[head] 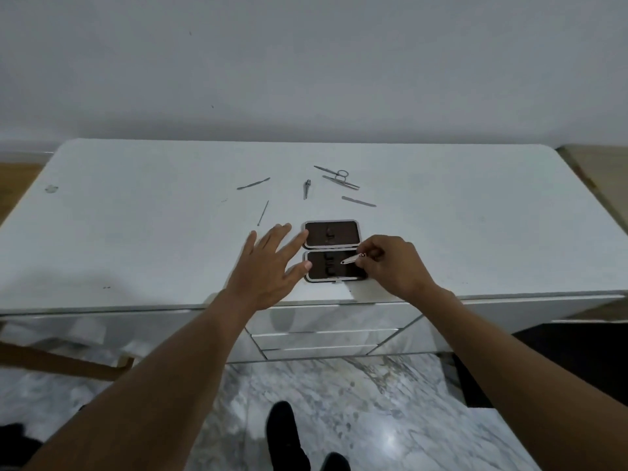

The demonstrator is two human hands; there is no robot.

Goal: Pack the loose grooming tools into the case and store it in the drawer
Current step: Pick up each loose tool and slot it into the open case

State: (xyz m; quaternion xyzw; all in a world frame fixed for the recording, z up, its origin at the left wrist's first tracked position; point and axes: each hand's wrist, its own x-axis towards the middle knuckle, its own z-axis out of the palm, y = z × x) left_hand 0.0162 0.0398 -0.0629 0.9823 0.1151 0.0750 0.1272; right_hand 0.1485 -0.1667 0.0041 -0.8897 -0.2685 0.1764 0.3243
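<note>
open case [331, 234] near front, tools [339, 178] apparently behind

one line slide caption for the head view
Right hand lowers a small metal tool into the open case, left hand steadying it; six tools lie loose.

Case [332, 250]: open flat, centre of frame, on the white worktop [136, 232].
Left hand [268, 263]: spread, fingertips touching the case's left edge.
Right hand [394, 263]: pinching a small tool [352, 259] over the near half.
Loose tools [336, 178]: scattered above the case.

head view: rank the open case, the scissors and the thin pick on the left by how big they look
1. open case, clearly largest.
2. scissors.
3. thin pick, shortest and slimmest.
The scissors lie farther from the camera, so their true lead over the pick may be greater.
</note>
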